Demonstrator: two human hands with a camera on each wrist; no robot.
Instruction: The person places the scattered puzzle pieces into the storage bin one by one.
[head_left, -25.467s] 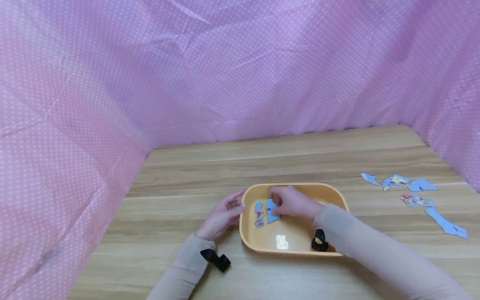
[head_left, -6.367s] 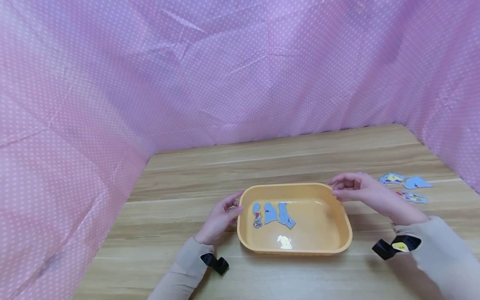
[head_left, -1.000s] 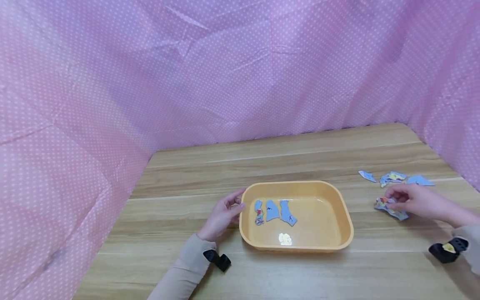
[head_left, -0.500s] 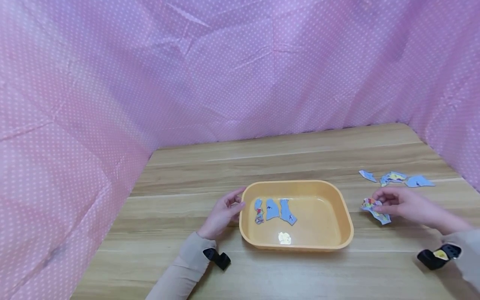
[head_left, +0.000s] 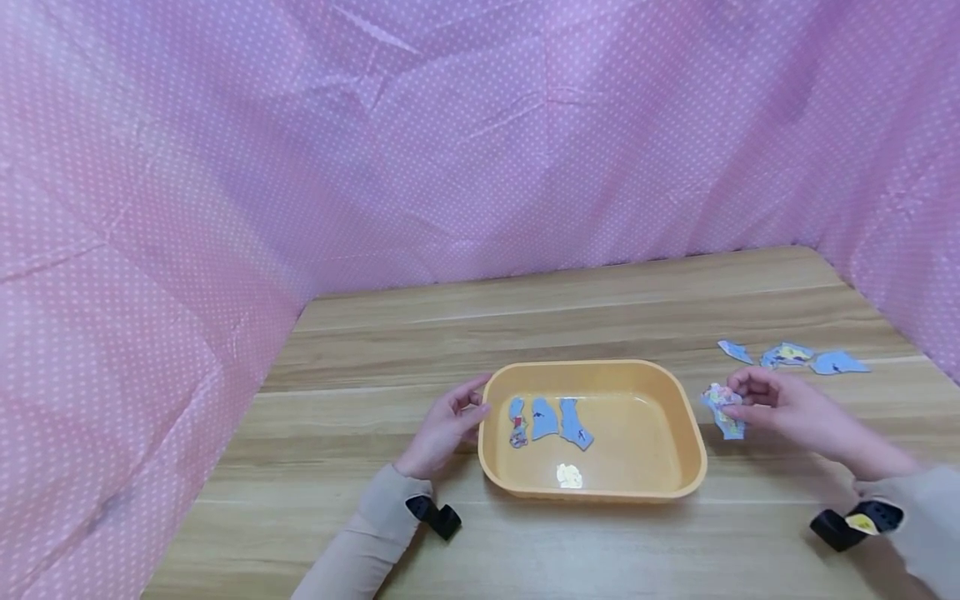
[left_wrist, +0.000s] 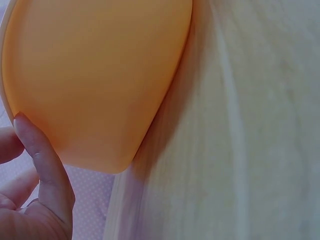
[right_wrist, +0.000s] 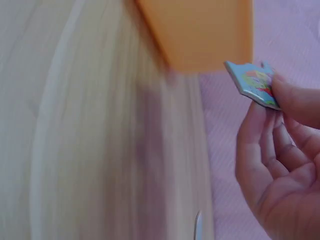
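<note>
In the head view my right hand (head_left: 797, 415) pinches a colourful jigsaw puzzle piece (head_left: 726, 410) between thumb and fingertips, just off the right end of an orange plastic tray (head_left: 592, 497). The right wrist view shows that piece (right_wrist: 256, 85) edge-on, a thick card with blue, red and green print. My left hand (head_left: 444, 429) holds the tray's left end, its thumb on the rim, as the left wrist view also shows at the tray wall (left_wrist: 100, 90). Three pieces lie side by side in the tray: a narrow patterned one (head_left: 518, 423), a blue one (head_left: 544, 419) and a longer blue one (head_left: 575, 425).
Right of the tray, on the wooden table (head_left: 420, 333), lie a small blue piece (head_left: 734, 351), a blue-and-yellow piece (head_left: 786, 355) and a blue piece (head_left: 839, 362). Pink dotted cloth (head_left: 480, 150) hangs around the table's back and sides.
My right hand has carried the colourful puzzle piece leftward to beside the tray, turning it more upright. Earlier, the longer blue piece came into the tray. My left hand stays at the tray.
</note>
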